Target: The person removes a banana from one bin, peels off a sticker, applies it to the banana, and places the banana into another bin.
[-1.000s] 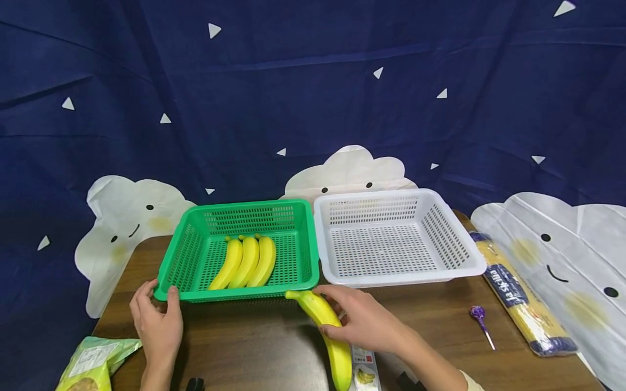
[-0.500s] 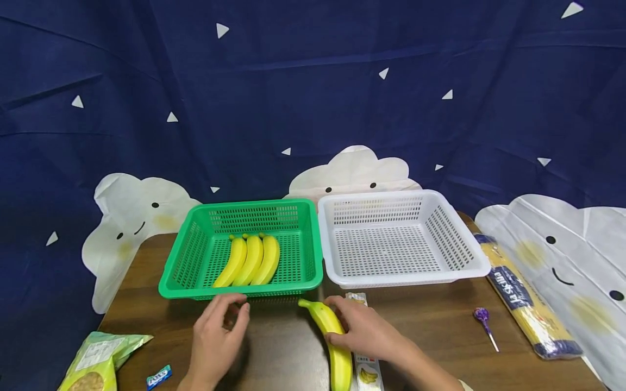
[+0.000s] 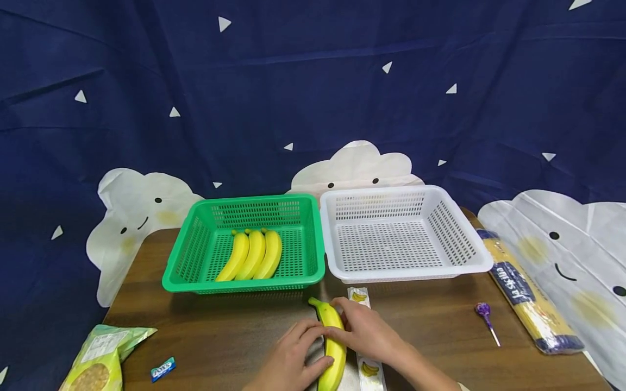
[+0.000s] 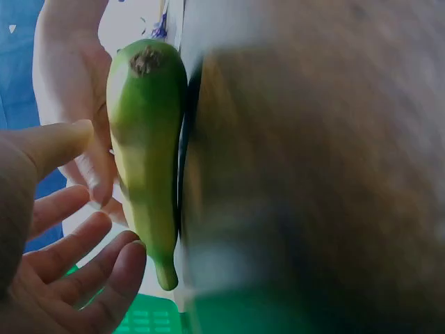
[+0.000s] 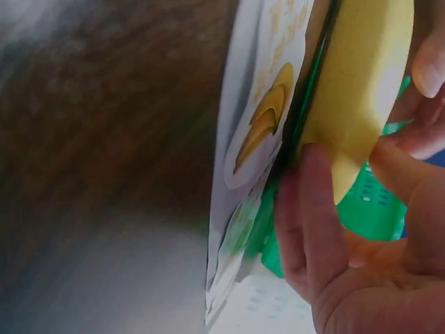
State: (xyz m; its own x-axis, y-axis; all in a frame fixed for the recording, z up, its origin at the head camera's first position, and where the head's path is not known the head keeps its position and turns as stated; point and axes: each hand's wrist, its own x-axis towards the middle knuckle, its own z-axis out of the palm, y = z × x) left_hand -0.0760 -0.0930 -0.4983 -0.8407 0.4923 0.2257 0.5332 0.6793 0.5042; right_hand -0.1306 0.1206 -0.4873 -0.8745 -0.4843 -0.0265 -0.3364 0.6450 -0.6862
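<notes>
A yellow banana [image 3: 331, 347] lies lengthwise on the table, its greenish stem pointing toward the baskets. My right hand [image 3: 368, 329] holds it from the right with thumb and fingers, as the right wrist view also shows. From the left comes my left hand [image 3: 293, 355], its fingers loosely bent and spread close beside the banana. In the left wrist view the banana's dark-tipped end [image 4: 146, 61] faces the camera, past the left thumb. Under and right of the banana runs a white strip of banana stickers [image 3: 368, 369], partly covered by the right hand.
Three bananas [image 3: 254, 255] lie side by side in a green basket [image 3: 244, 287] at the back. To its right stands a white basket [image 3: 408, 274]. A lollipop [image 3: 484, 312] and a pasta bag [image 3: 530, 296] lie at right; a snack bag [image 3: 100, 358] and small blue packet [image 3: 163, 369] at left.
My left hand has left the green basket's front left corner and moved right to the banana. The right hand keeps holding the banana, which has shifted slightly.
</notes>
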